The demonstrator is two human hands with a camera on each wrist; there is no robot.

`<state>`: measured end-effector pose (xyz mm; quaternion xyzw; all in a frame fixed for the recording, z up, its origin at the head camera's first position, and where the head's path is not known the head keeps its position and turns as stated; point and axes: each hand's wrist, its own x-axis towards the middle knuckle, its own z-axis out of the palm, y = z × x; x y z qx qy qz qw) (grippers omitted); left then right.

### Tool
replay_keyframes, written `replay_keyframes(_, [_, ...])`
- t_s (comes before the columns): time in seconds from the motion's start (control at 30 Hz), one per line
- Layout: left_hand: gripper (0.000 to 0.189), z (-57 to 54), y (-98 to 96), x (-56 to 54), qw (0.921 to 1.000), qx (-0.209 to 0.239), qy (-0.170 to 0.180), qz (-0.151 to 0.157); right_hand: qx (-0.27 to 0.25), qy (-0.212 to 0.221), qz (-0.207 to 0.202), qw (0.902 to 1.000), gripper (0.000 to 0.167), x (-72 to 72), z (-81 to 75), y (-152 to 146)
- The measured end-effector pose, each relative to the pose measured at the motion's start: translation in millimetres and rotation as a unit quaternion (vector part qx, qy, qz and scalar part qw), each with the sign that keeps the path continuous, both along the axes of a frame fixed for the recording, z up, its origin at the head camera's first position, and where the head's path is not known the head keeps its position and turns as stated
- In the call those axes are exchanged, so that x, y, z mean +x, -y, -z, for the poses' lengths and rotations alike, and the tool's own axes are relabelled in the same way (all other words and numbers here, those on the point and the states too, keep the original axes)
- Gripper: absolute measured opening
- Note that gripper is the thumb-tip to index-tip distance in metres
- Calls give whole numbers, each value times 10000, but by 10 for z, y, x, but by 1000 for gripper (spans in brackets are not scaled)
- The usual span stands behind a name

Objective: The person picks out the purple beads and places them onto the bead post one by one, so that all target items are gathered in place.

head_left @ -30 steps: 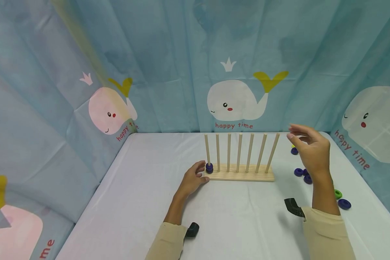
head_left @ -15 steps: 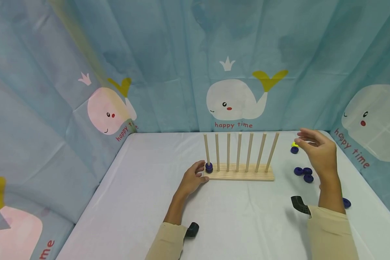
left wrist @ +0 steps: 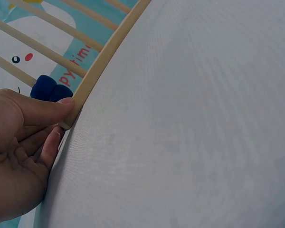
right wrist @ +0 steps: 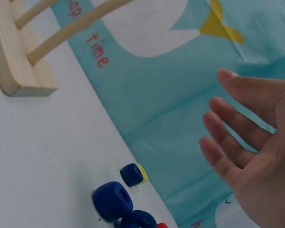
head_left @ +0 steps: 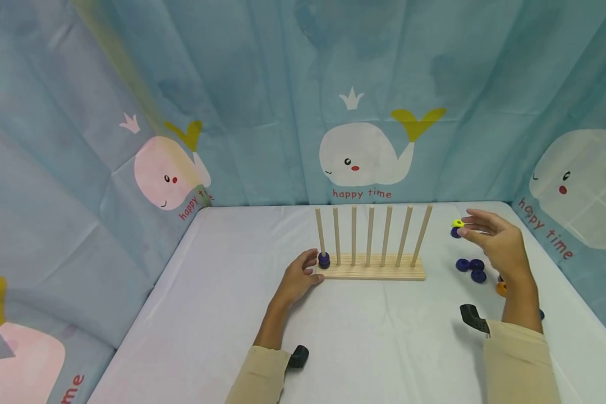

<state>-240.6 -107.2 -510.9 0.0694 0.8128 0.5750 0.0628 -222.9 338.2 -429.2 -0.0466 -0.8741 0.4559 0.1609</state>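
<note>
A wooden peg rack (head_left: pixel 373 271) with a row of upright dowels stands on the white table. Two dark blue beads (head_left: pixel 324 260) are stacked on its leftmost dowel. My left hand (head_left: pixel 297 278) holds the left end of the base between thumb and fingers; the left wrist view shows the thumb (left wrist: pixel 54 110) on the base's edge just below the blue beads (left wrist: pixel 43 88). Off the rack's right side, my right hand (head_left: pixel 502 244) hovers with nothing in it, fingers spread apart. Its fingertips overlap a yellow bead (head_left: pixel 458 223) and a dark blue bead (head_left: pixel 455 232) in the head view.
Several dark blue beads (head_left: pixel 463 265) cluster right of the rack. An orange bead (head_left: pixel 501 289) is partly hidden by the right forearm. The right wrist view catches a red bead (right wrist: pixel 162 225) at its lower edge. A whale-print curtain (head_left: pixel 262 112) borders the table.
My right hand has moved right and lower in the head view, away from the rack's last dowel toward the yellow bead. My left hand keeps its hold on the base.
</note>
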Motion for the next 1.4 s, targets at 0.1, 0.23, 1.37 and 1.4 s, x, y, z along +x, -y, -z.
replay_keyframes(0.1, [73,-5,0,6,10000,6,21,-12,4,330,-173,9993,69,1,32,-33])
replay_keyframes(0.23, [72,-8,0,8,10000,21,22,-21,-101,675,-476,9965,75,-3,90,-82])
replay_keyframes(1.37, [72,-13,0,17,10000,35,14,-5,690,1786,-1600,9684,72,-66,441,-365])
replay_keyframes(1.4, [73,-12,-1,16,10000,25,8,-8,708,1778,-1617,9681,71,-66,448,-371])
